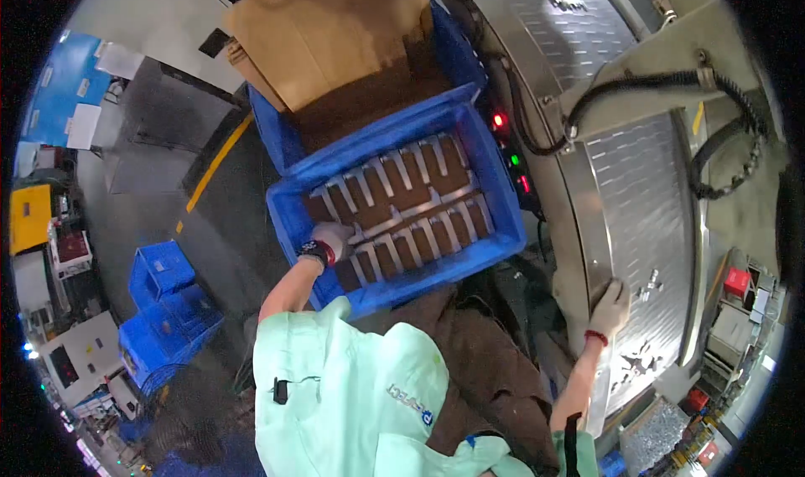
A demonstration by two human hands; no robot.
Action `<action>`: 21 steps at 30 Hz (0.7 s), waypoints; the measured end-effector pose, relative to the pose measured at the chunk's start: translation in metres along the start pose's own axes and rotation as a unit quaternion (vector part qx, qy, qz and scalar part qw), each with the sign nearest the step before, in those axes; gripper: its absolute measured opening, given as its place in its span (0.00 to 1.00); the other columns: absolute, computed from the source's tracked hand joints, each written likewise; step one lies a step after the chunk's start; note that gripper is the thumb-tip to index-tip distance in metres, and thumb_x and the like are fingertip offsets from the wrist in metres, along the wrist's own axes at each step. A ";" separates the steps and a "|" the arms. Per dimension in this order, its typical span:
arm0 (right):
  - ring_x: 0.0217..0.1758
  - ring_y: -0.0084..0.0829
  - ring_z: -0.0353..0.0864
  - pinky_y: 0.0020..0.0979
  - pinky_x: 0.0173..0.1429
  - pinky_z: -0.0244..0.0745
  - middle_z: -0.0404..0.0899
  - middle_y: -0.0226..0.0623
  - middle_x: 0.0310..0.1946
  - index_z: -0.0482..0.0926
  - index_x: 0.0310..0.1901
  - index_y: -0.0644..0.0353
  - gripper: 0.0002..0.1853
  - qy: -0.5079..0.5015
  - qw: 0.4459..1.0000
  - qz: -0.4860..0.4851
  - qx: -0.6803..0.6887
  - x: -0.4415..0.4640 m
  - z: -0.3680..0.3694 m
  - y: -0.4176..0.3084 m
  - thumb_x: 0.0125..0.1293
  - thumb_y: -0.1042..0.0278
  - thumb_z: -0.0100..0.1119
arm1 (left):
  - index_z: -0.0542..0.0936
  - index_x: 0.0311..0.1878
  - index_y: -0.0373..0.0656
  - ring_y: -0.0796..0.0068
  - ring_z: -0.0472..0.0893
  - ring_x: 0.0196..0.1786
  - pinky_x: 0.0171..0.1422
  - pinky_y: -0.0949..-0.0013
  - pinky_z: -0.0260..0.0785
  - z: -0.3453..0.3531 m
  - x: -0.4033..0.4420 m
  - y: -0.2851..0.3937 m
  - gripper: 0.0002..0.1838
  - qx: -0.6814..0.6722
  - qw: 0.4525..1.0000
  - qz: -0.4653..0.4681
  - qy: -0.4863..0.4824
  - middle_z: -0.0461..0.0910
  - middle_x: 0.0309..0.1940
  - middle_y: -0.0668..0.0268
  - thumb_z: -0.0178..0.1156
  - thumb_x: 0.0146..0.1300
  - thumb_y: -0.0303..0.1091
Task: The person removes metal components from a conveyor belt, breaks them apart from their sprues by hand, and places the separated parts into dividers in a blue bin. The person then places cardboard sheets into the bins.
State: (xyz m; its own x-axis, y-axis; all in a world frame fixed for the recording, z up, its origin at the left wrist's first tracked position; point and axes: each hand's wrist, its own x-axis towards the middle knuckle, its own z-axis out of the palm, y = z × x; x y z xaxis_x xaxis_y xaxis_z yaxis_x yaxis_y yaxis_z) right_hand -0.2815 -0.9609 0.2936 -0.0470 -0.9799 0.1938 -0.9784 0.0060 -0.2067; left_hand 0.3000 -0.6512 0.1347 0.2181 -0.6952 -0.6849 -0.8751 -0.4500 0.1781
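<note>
My left hand (335, 241), in a pale glove, reaches into the near blue crate (394, 290) at its left side. Its fingers are closed at the end of the middle row of metal parts, on a small silver metal part (358, 233) that they partly hide. Slim silver metal parts (381, 177) lie in rows on a brown sheet (402, 199) inside this crate. My right hand (610, 308), also gloved, rests over the inner edge of the metal conveyor (641, 217), fingers stretched out. Small shiny pieces (650, 286) lie on the belt just beyond its fingertips.
Behind the near crate, a second blue crate (272, 133) holds cardboard (335, 37). A black cable (637, 81) arches over the conveyor. More small metal pieces (639, 361) lie lower on the belt. Stacked blue bins (168, 322) stand on the floor at left.
</note>
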 end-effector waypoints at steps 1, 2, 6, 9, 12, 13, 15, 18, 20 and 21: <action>0.63 0.55 0.88 0.49 0.69 0.80 0.90 0.52 0.61 0.88 0.63 0.61 0.26 -0.005 1.000 0.007 0.002 0.000 0.001 -0.001 0.85 0.47 0.55 | 0.90 0.55 0.46 0.43 0.91 0.57 0.61 0.43 0.83 -0.004 0.001 -0.004 0.19 0.023 1.000 0.014 -0.011 0.93 0.52 0.51 0.65 0.69 0.46; 0.63 0.55 0.88 0.50 0.68 0.80 0.90 0.51 0.61 0.89 0.63 0.61 0.26 -0.010 1.000 0.015 0.004 0.001 0.001 0.000 0.85 0.47 0.55 | 0.90 0.56 0.46 0.43 0.91 0.56 0.61 0.43 0.84 -0.003 0.002 -0.009 0.19 0.027 1.000 0.011 0.005 0.93 0.52 0.50 0.65 0.69 0.46; 0.63 0.56 0.88 0.51 0.68 0.79 0.90 0.51 0.60 0.89 0.62 0.60 0.26 -0.023 0.999 0.034 0.006 0.002 -0.005 -0.010 0.85 0.46 0.54 | 0.86 0.60 0.37 0.45 0.92 0.54 0.59 0.44 0.83 -0.076 -0.013 0.007 0.25 -0.140 0.985 -0.011 0.097 0.91 0.49 0.42 0.68 0.72 0.49; 0.64 0.58 0.86 0.52 0.70 0.78 0.89 0.53 0.61 0.88 0.63 0.60 0.27 -0.011 0.999 0.023 -0.020 0.003 0.006 0.000 0.86 0.45 0.52 | 0.85 0.59 0.36 0.41 0.91 0.53 0.60 0.45 0.81 -0.159 -0.028 0.011 0.26 -0.327 0.896 -0.063 0.295 0.90 0.49 0.42 0.69 0.73 0.52; 0.67 0.56 0.86 0.51 0.72 0.77 0.88 0.50 0.66 0.88 0.65 0.57 0.28 -0.022 0.999 0.037 -0.032 0.004 0.005 0.000 0.85 0.42 0.52 | 0.83 0.63 0.37 0.43 0.92 0.47 0.56 0.48 0.82 -0.219 -0.006 -0.044 0.30 -0.219 0.799 -0.018 0.559 0.90 0.46 0.44 0.70 0.72 0.55; 0.70 0.56 0.84 0.51 0.75 0.76 0.87 0.50 0.68 0.87 0.66 0.58 0.29 -0.038 0.998 0.053 -0.026 0.005 0.005 0.003 0.85 0.42 0.52 | 0.82 0.66 0.37 0.49 0.92 0.43 0.54 0.50 0.82 -0.243 0.001 -0.070 0.33 -0.266 0.780 -0.067 0.563 0.90 0.45 0.45 0.70 0.71 0.55; 0.67 0.58 0.84 0.53 0.72 0.75 0.87 0.55 0.63 0.87 0.64 0.63 0.28 -0.006 0.999 0.035 -0.022 0.004 0.009 0.000 0.86 0.45 0.52 | 0.79 0.72 0.36 0.58 0.92 0.38 0.49 0.54 0.84 -0.302 0.003 -0.095 0.38 -0.379 0.742 -0.165 0.527 0.91 0.44 0.47 0.70 0.70 0.56; 0.66 0.60 0.83 0.54 0.72 0.74 0.86 0.58 0.62 0.86 0.64 0.66 0.27 -0.008 0.999 0.037 -0.013 0.005 0.013 0.002 0.86 0.48 0.52 | 0.78 0.74 0.33 0.62 0.92 0.38 0.48 0.59 0.85 -0.354 0.020 -0.130 0.41 -0.430 0.718 -0.174 0.519 0.91 0.45 0.48 0.71 0.70 0.57; 0.67 0.60 0.83 0.54 0.73 0.74 0.86 0.58 0.62 0.85 0.65 0.67 0.27 -0.034 0.998 0.043 0.001 0.008 0.011 0.003 0.86 0.48 0.53 | 0.78 0.73 0.32 0.62 0.92 0.38 0.46 0.62 0.85 -0.364 0.061 -0.178 0.41 -0.395 0.707 -0.164 0.563 0.92 0.45 0.52 0.73 0.69 0.56; 0.67 0.60 0.83 0.53 0.74 0.74 0.86 0.58 0.63 0.85 0.66 0.66 0.27 -0.035 0.997 0.068 -0.015 0.009 0.012 0.003 0.86 0.49 0.54 | 0.79 0.72 0.32 0.62 0.92 0.39 0.46 0.62 0.85 -0.377 0.065 -0.181 0.40 -0.427 0.699 -0.163 0.551 0.92 0.45 0.52 0.74 0.69 0.55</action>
State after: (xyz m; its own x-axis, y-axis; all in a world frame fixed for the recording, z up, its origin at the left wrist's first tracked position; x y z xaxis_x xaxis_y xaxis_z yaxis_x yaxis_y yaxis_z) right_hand -0.2825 -0.9724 0.2830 -0.1668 -0.9811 0.0982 -0.9696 0.1451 -0.1970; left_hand 0.6358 -0.8260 0.3241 0.9573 -0.2754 0.0883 -0.2276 -0.5288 0.8177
